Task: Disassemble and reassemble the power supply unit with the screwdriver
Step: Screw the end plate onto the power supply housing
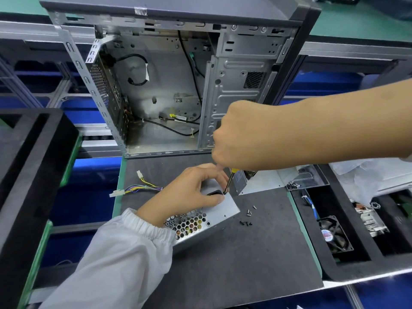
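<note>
The grey metal power supply unit (219, 212) lies on the dark work mat, its honeycomb vent toward me and coloured wires (142, 186) trailing left. My left hand (189, 192) rests on its top, fingers curled over the far edge and thumb pressed on the casing. My right hand (236, 139) grips the yellow-handled screwdriver (229, 181) from above; its shaft stands nearly upright with the tip on the unit's top near a black opening. Loose screws (248, 217) lie on the mat right of the unit.
An open, empty computer case (169, 85) stands at the back of the mat. A metal cover plate (278, 178) with several screws lies at right. Black foam trays flank the mat; the right one holds a fan (334, 235) and a blue cable.
</note>
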Tool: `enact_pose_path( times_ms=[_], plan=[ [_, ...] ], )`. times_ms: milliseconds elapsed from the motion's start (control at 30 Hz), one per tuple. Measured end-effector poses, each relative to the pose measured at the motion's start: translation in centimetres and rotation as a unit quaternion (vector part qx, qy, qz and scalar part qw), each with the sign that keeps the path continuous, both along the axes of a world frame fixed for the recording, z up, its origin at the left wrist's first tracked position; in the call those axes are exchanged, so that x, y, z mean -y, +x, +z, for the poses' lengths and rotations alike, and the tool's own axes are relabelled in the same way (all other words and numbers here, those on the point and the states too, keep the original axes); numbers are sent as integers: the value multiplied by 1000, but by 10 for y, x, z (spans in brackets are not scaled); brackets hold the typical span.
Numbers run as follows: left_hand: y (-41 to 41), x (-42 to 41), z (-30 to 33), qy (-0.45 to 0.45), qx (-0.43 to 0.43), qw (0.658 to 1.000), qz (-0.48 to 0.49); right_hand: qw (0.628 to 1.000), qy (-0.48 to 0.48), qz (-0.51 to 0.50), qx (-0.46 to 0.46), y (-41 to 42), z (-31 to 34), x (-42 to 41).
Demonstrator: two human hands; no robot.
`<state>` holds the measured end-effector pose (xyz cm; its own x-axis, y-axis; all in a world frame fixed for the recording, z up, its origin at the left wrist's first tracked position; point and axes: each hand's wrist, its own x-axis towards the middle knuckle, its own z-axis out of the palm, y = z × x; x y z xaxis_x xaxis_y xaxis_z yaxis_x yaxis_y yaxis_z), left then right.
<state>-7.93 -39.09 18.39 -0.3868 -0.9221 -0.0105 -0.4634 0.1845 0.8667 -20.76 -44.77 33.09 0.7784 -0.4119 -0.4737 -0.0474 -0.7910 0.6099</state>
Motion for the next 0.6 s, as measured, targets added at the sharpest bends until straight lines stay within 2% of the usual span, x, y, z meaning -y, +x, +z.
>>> enact_pose_path(
  times_ms=[67, 133, 333, 500, 600],
  plan=[
    [1, 0, 1, -5, 0, 1000, -2, 999, 31, -22, -6, 1, 0, 1],
    [0, 2, 1, -11, 10, 1000, -4, 998, 53, 21, -14, 0, 3, 1],
    [0, 1, 3, 10, 4, 1000, -10, 998, 3, 68, -16, 0, 6, -2],
    [-8, 1, 19, -24, -142, 984, 105, 995, 102, -4, -13, 1, 0, 9],
    [-9, 3, 26, -22, -161, 979, 122, 991, 135, 6, 19, 5, 1, 14]
  ],
)
